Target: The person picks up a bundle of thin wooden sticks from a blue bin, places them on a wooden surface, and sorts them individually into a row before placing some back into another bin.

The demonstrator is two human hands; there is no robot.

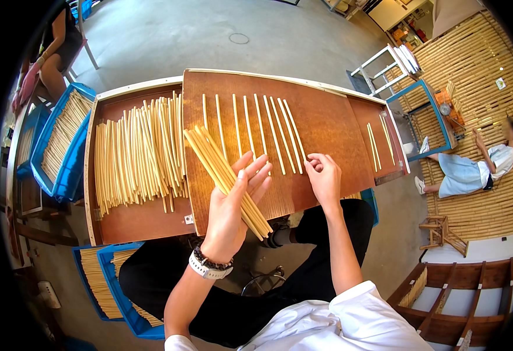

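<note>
Centre frame: wooden surface (pixel 326 126) with a raised sorting board. Loose pile of bamboo sticks (pixel 136 155) on its left part. Row of single sticks (pixel 262 131) laid side by side, upper centre, long axes running top to bottom of frame, fanning slightly rightward.

My left hand (pixel 230 207) is grasping a bundle of sticks (pixel 224 175); its axis runs diagonally, upper left to lower right.

My right hand (pixel 324 175) is loosely curled, fingertips at the row's right end; I cannot tell if it pinches a stick.

Judged step: laying sticks out singly. Next placement calls for a parallel stick, evenly spaced.
</note>
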